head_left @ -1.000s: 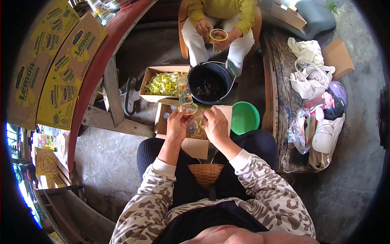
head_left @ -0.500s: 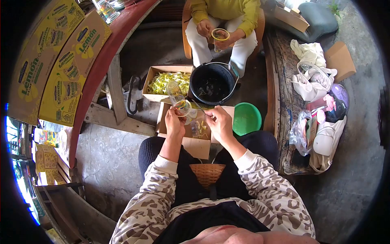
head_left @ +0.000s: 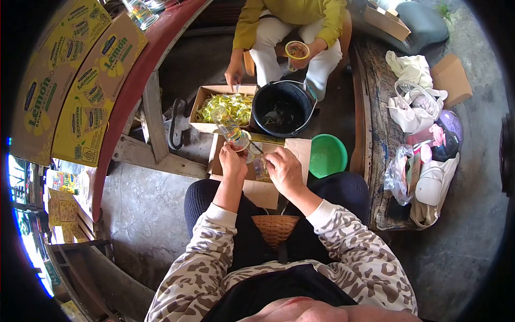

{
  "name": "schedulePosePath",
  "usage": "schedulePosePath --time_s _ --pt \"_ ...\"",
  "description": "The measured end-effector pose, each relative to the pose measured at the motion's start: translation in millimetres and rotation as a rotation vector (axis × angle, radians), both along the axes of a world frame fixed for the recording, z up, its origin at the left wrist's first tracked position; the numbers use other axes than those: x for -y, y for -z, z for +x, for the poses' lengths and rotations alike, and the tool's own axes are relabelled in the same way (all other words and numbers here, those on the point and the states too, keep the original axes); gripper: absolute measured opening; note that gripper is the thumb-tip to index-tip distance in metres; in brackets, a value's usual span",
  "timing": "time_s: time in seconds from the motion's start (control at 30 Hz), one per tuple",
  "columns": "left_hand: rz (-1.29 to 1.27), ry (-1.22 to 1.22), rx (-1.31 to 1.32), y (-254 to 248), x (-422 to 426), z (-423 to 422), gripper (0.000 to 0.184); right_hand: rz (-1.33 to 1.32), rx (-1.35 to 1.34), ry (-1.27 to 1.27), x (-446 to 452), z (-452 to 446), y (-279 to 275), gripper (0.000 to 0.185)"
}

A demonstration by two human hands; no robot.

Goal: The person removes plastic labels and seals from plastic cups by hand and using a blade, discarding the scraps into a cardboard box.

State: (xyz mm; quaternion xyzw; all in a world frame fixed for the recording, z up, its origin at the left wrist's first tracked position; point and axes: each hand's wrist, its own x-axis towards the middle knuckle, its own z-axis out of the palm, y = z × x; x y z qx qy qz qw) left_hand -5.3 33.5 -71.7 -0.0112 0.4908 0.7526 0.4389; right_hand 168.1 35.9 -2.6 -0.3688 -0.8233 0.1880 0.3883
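Observation:
My left hand (head_left: 234, 162) is closed around clear plastic cups (head_left: 229, 126) with coloured print, tilted up and away to the left; they appear to be nested. In my right hand (head_left: 285, 170) is a thin dark tool (head_left: 257, 148), its tip at the rim of the cups. Whether it is a blade or a stick I cannot tell. Beneath both hands an open cardboard box (head_left: 260, 199) holds more clear cups (head_left: 260, 169).
Across from me a seated person holds a yellow-rimmed cup (head_left: 297, 51), the other hand over a carton (head_left: 199, 126) of yellow-green strips (head_left: 225, 105). A black bucket (head_left: 259, 122) and green basin (head_left: 328, 155) stand nearby. Lemon drink cartons (head_left: 99, 96) are at left, bags (head_left: 410, 115) at right.
My right hand has shifted slightly down and left with the tool, and the cups have tilted a little. The other person's hand has moved from the cup down to the carton of strips.

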Motion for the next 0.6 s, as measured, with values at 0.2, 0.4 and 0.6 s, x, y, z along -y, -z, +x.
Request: schedulePosePath --time_s 0.2,0.4,0.6 --pt "-0.061 -0.003 0.064 6 4 12 0.023 0.082 0.086 -0.001 1 -4 8 0.02" --pt "-0.121 -0.014 0.084 3 5 23 0.021 0.098 0.157 0.025 -1 -11 18 0.015" --pt "-0.14 0.051 0.013 -6 8 28 0.021 0.073 0.132 0.052 -2 -15 21 0.009"
